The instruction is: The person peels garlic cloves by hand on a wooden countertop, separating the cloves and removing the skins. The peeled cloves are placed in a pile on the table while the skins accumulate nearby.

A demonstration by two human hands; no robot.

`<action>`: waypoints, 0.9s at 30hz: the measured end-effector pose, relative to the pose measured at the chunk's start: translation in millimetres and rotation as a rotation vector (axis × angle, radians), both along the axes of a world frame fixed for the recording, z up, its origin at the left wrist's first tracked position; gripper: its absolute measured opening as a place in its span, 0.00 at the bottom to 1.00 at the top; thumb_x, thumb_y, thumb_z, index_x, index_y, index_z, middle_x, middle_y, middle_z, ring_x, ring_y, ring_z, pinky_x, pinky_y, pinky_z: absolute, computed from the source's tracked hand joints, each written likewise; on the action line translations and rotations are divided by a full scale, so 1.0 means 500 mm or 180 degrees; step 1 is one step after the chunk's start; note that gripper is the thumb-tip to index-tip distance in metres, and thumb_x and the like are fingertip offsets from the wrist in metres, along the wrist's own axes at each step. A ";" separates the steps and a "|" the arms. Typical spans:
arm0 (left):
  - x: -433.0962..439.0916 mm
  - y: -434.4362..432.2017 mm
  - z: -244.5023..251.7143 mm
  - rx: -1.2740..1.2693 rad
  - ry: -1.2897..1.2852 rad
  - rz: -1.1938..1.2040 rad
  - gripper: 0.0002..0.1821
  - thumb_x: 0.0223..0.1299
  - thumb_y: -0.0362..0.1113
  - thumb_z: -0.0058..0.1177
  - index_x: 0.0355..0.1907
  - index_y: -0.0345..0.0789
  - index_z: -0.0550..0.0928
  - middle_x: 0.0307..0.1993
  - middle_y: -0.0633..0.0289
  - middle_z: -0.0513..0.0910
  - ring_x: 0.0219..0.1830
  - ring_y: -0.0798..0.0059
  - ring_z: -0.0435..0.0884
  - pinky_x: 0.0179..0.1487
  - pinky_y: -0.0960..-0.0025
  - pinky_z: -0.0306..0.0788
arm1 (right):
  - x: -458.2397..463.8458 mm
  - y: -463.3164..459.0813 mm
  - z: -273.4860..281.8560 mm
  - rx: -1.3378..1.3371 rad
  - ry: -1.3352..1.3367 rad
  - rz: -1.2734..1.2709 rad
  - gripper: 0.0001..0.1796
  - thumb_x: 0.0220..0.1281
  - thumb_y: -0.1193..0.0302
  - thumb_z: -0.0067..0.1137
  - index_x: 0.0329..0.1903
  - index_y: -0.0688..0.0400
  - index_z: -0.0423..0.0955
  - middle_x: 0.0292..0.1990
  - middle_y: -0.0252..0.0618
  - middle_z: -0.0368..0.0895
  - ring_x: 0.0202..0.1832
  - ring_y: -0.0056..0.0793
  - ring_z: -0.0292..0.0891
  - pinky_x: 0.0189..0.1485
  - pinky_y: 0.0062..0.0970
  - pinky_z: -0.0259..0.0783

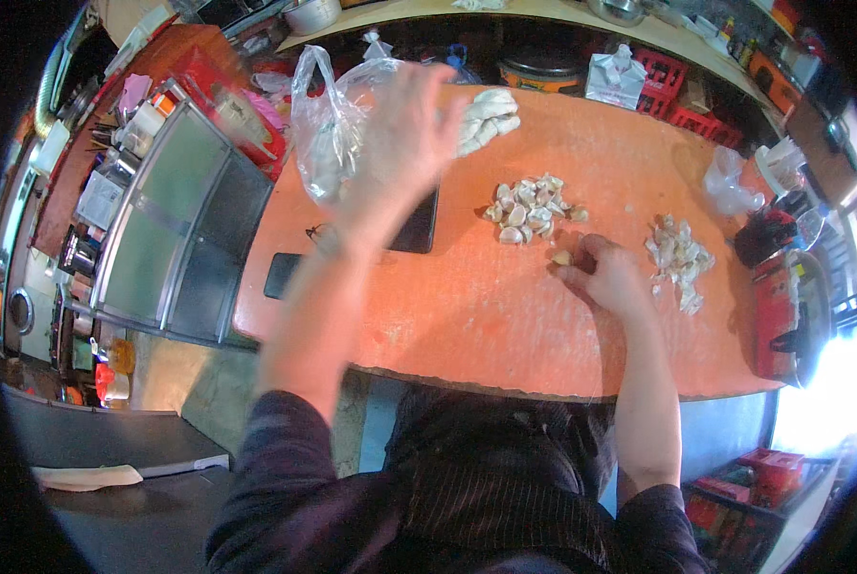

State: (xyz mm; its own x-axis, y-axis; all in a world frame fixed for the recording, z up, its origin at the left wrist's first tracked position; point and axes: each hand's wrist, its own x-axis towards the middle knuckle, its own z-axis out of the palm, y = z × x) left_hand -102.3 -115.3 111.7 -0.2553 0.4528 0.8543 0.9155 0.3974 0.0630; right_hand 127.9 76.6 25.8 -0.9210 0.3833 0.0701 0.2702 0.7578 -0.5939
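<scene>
My left hand [417, 133] is raised over the far left part of the orange table [471, 316], blurred, its fingers apart, with nothing visible in it. It is near a clear plastic bag [324, 143] and a folded white cloth [489, 118]. My right hand [600, 269] rests on the tabletop and pinches a garlic clove [562, 257] between thumb and fingers. Just beyond that hand lies a heap of garlic cloves [529, 208]. A pile of garlic skins [679, 258] sits to its right.
A black flat object [420, 222] lies partly behind my left forearm, and a dark phone-like object [282, 275] is near the left edge. At the right edge stand a crumpled plastic bag [730, 183] and a red appliance [773, 316]. A glass-fronted cabinet [184, 229] is at the left.
</scene>
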 end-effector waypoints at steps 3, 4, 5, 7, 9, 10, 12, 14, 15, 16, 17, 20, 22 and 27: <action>-0.133 -0.114 0.074 -0.2155 0.0618 0.1017 0.23 0.59 0.48 0.61 0.53 0.38 0.79 0.48 0.53 0.80 0.50 0.62 0.81 0.65 0.50 0.63 | -0.017 0.006 -0.041 0.0394 0.0353 -0.0084 0.18 0.57 0.56 0.67 0.34 0.59 0.79 0.32 0.49 0.83 0.35 0.47 0.82 0.38 0.42 0.76; -0.159 -0.159 0.079 -0.2802 0.0649 0.1256 0.22 0.60 0.48 0.60 0.53 0.39 0.80 0.48 0.53 0.81 0.50 0.61 0.81 0.65 0.51 0.62 | -0.024 0.008 -0.055 0.0502 0.0464 -0.0123 0.18 0.57 0.55 0.67 0.34 0.59 0.79 0.31 0.48 0.83 0.34 0.47 0.82 0.38 0.41 0.76; -0.186 -0.205 0.081 -0.3455 0.0677 0.1424 0.21 0.60 0.48 0.59 0.52 0.40 0.81 0.48 0.52 0.82 0.49 0.61 0.82 0.66 0.51 0.62 | -0.029 0.004 -0.054 0.0544 0.0315 -0.0154 0.18 0.57 0.57 0.67 0.35 0.60 0.79 0.31 0.48 0.83 0.34 0.46 0.82 0.38 0.41 0.76; -0.181 -0.241 0.057 -0.3330 0.0000 0.1211 0.16 0.64 0.46 0.53 0.47 0.40 0.84 0.43 0.49 0.84 0.45 0.55 0.84 0.62 0.54 0.68 | -0.032 -0.005 -0.048 0.0650 -0.0015 -0.0245 0.17 0.56 0.59 0.68 0.37 0.61 0.78 0.32 0.48 0.81 0.35 0.44 0.80 0.39 0.40 0.75; -0.138 -0.252 0.041 -0.3207 -0.1453 0.0929 0.15 0.66 0.43 0.50 0.43 0.35 0.84 0.37 0.47 0.84 0.46 0.54 0.82 0.53 0.55 0.72 | -0.026 -0.009 -0.041 0.0423 0.0175 -0.0346 0.17 0.56 0.59 0.69 0.37 0.61 0.78 0.33 0.47 0.81 0.34 0.44 0.80 0.38 0.40 0.75; -0.114 -0.253 0.040 -0.3534 -0.1812 0.0838 0.15 0.67 0.42 0.50 0.42 0.33 0.84 0.36 0.47 0.84 0.48 0.55 0.81 0.51 0.55 0.72 | -0.030 -0.014 -0.035 0.0312 0.0288 -0.0338 0.17 0.56 0.60 0.69 0.37 0.61 0.78 0.34 0.46 0.81 0.33 0.44 0.79 0.38 0.40 0.75; -0.092 -0.262 0.009 -0.3868 -0.2112 0.0365 0.14 0.67 0.42 0.50 0.40 0.32 0.83 0.33 0.48 0.83 0.50 0.55 0.80 0.49 0.56 0.72 | -0.033 -0.025 -0.026 0.0180 0.0472 -0.0496 0.17 0.54 0.61 0.70 0.38 0.60 0.78 0.39 0.44 0.80 0.37 0.44 0.79 0.40 0.40 0.76; -0.076 -0.277 -0.028 -0.3673 -0.2158 -0.0207 0.14 0.67 0.42 0.50 0.39 0.34 0.83 0.33 0.50 0.82 0.50 0.55 0.80 0.51 0.56 0.71 | -0.038 -0.029 -0.028 0.0497 0.0815 -0.0485 0.17 0.53 0.61 0.71 0.39 0.59 0.79 0.44 0.42 0.79 0.41 0.43 0.79 0.43 0.40 0.76; -0.064 -0.279 -0.040 -0.3464 -0.2256 -0.0411 0.13 0.67 0.42 0.50 0.38 0.35 0.83 0.33 0.51 0.82 0.50 0.55 0.80 0.52 0.57 0.71 | -0.040 -0.021 -0.038 0.0889 0.1070 -0.0409 0.18 0.52 0.61 0.72 0.40 0.59 0.79 0.46 0.41 0.79 0.44 0.43 0.78 0.44 0.39 0.77; -0.060 -0.281 -0.048 -0.3254 -0.2345 -0.0619 0.13 0.67 0.43 0.51 0.38 0.35 0.83 0.34 0.52 0.81 0.50 0.56 0.80 0.53 0.57 0.71 | -0.041 -0.015 -0.048 0.1280 0.1325 -0.0337 0.19 0.52 0.61 0.72 0.41 0.58 0.80 0.48 0.40 0.78 0.46 0.42 0.78 0.46 0.39 0.77; -0.067 -0.282 -0.050 -0.3097 -0.2193 -0.0466 0.13 0.67 0.42 0.51 0.39 0.35 0.83 0.36 0.53 0.81 0.50 0.56 0.80 0.54 0.58 0.71 | -0.042 -0.011 -0.057 0.1275 0.1266 -0.0285 0.19 0.52 0.61 0.72 0.42 0.58 0.79 0.49 0.41 0.78 0.48 0.43 0.77 0.48 0.39 0.77; -0.103 -0.273 -0.052 -0.2031 -0.2351 0.0127 0.11 0.66 0.38 0.52 0.44 0.34 0.81 0.45 0.53 0.80 0.51 0.56 0.80 0.59 0.62 0.70 | -0.043 -0.009 -0.078 0.1158 0.1130 -0.0162 0.20 0.53 0.63 0.71 0.45 0.58 0.78 0.52 0.42 0.76 0.52 0.45 0.75 0.51 0.39 0.76; -0.171 -0.290 -0.075 -0.1448 -0.2854 0.0305 0.12 0.65 0.35 0.51 0.48 0.36 0.82 0.49 0.52 0.80 0.55 0.54 0.79 0.62 0.60 0.69 | -0.050 -0.016 -0.082 0.0913 0.1109 -0.0001 0.20 0.53 0.63 0.71 0.47 0.58 0.78 0.53 0.43 0.76 0.52 0.46 0.76 0.51 0.40 0.76; -0.266 -0.307 -0.111 -0.2410 -0.1684 0.0912 0.19 0.64 0.32 0.49 0.56 0.41 0.81 0.60 0.51 0.77 0.57 0.50 0.78 0.62 0.59 0.70 | -0.058 -0.017 -0.088 0.0602 0.1226 0.0126 0.21 0.55 0.66 0.69 0.50 0.57 0.76 0.52 0.43 0.76 0.51 0.45 0.77 0.50 0.39 0.77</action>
